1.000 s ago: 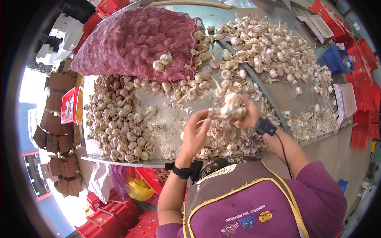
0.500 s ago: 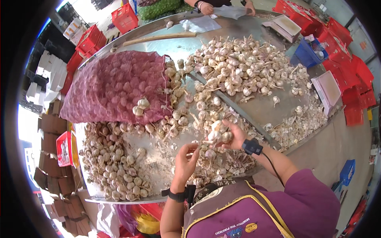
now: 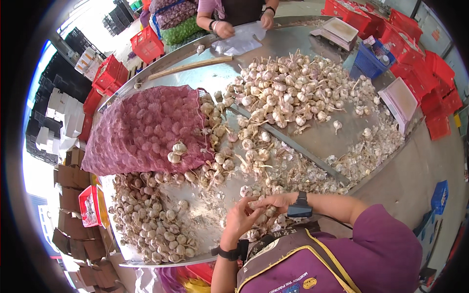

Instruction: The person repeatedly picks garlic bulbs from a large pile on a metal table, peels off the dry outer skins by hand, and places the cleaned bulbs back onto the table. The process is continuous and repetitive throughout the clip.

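Observation:
Near the table's front edge my two hands are together over loose garlic and peelings. My right hand (image 3: 279, 201) is closed around a garlic bulb (image 3: 270, 211), mostly hidden by the fingers. My left hand (image 3: 239, 217) meets it from the left, its fingers bent and pressed together at the right fingertips; what they pinch is hidden. Left of my hands lies a pile of garlic bulbs (image 3: 159, 222). Ahead, a purple mesh sack (image 3: 141, 129) full of garlic carries two loose bulbs on top. A larger garlic heap (image 3: 293, 88) spreads beyond a metal bar (image 3: 298, 149).
Dry skins (image 3: 373, 151) litter the table's right side. Two scales (image 3: 399, 100) and a blue basket (image 3: 370, 61) stand by the right rim, with red crates (image 3: 435, 93) behind. Across the table, a co-worker's hands (image 3: 224, 30) handle a clear plastic bag (image 3: 240, 40). A wooden strip (image 3: 190, 67) lies far left.
My hands have come together and drawn nearer to my body; the right fingers have curled over the garlic that lay in the open palm. The view has tilted, showing more of the co-worker.

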{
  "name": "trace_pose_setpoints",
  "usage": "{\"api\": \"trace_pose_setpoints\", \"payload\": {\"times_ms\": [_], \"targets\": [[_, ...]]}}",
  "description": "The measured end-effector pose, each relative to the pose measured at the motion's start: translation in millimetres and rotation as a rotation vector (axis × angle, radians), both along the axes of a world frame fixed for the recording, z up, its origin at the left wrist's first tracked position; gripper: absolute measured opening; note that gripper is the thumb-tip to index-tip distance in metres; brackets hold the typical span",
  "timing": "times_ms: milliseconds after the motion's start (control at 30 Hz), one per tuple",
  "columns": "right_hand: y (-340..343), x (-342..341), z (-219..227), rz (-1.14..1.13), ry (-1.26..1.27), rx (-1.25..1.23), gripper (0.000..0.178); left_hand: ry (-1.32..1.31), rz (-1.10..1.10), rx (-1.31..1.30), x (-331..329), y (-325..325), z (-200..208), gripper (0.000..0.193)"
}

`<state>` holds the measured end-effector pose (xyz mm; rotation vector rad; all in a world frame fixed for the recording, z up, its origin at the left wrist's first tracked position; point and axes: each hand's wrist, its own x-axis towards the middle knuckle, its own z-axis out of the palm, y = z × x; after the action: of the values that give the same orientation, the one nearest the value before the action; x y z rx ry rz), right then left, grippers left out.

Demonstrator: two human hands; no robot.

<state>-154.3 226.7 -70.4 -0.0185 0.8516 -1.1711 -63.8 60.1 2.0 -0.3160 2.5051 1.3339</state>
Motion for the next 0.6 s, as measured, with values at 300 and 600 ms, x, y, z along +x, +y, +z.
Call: {"api": "trace_pose_setpoints", "payload": {"times_ms": [300,600], "targets": [[16,-21,-2,0.219,0.093,-0.038,0.059,-0.017,0.093,0.362,7,-3,-41,0.034],[42,-75,-6,0.040,-0.229,-0.262,0.062,0.038,0.608,1.228,2,-7,-42,0.033]]}}
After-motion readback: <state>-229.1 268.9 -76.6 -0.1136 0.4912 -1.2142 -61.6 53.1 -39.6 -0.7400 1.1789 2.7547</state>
